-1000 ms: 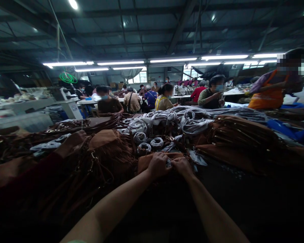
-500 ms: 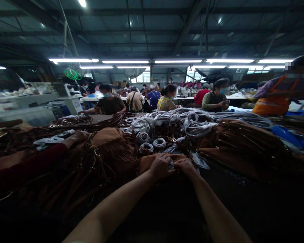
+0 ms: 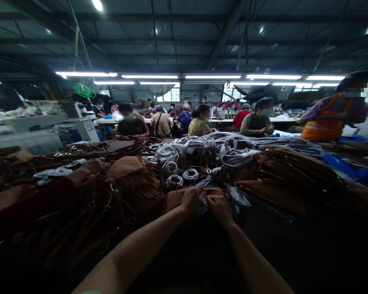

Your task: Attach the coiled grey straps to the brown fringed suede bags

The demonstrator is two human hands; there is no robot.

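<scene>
My left hand (image 3: 192, 200) is closed at the front of a tan-brown bag (image 3: 174, 199), its fingertips pinched near the bag's upper edge. Close beside it on the right, my right hand (image 3: 220, 207) is closed too, fingertips almost meeting those of the left. What the fingertips grip is too small and dark to make out. Between and below the hands shows a bit of grey-white wrapping (image 3: 203, 206). Wrapped strap coils (image 3: 190, 174) lie just behind the bag.
Fringed brown bags (image 3: 127, 168) are heaped at the left, where another person's dark red sleeve (image 3: 49, 196) reaches in. More brown bags (image 3: 288, 171) and blue plastic (image 3: 345, 165) lie at the right. Several people sit behind; one in an orange apron (image 3: 322, 122) stands at the right.
My hands have shifted slightly; the fingertips now pinch higher, with more of the wrapping showing below them. Across the table, a person in dark clothes has drawn an outstretched arm in.
</scene>
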